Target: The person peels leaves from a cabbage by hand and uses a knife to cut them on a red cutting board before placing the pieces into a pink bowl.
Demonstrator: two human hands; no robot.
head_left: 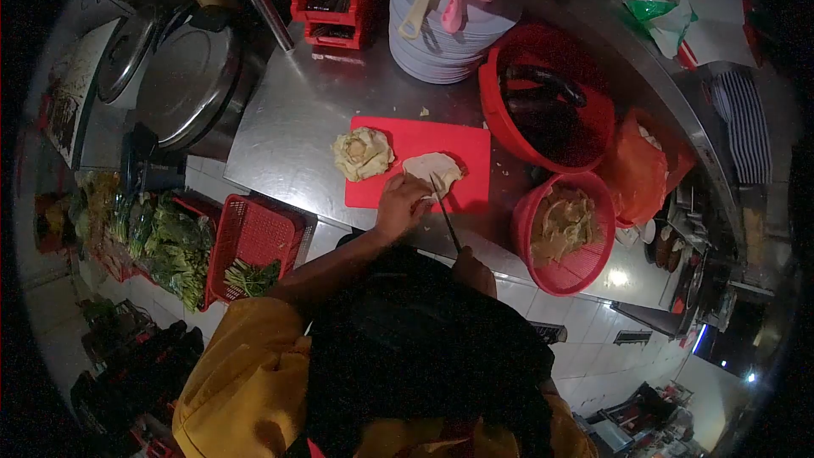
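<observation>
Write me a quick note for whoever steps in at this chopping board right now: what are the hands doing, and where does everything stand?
Left hand: fingers hold down the flat pale cabbage piece on the red plastic cutting board.
Right hand: grips the long thin knife, blade angled toward that piece.
Round pale cabbage chunk: on the board's left side, untouched.
Done: cut leaves lie in the small red round basket to the right.
Left: both cabbage pieces on the board look uncut.

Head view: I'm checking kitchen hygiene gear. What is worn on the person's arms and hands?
The left hand and right hand are bare: no gloves. A mustard-yellow sleeve ends above the left elbow; the right arm is mostly hidden.
</observation>
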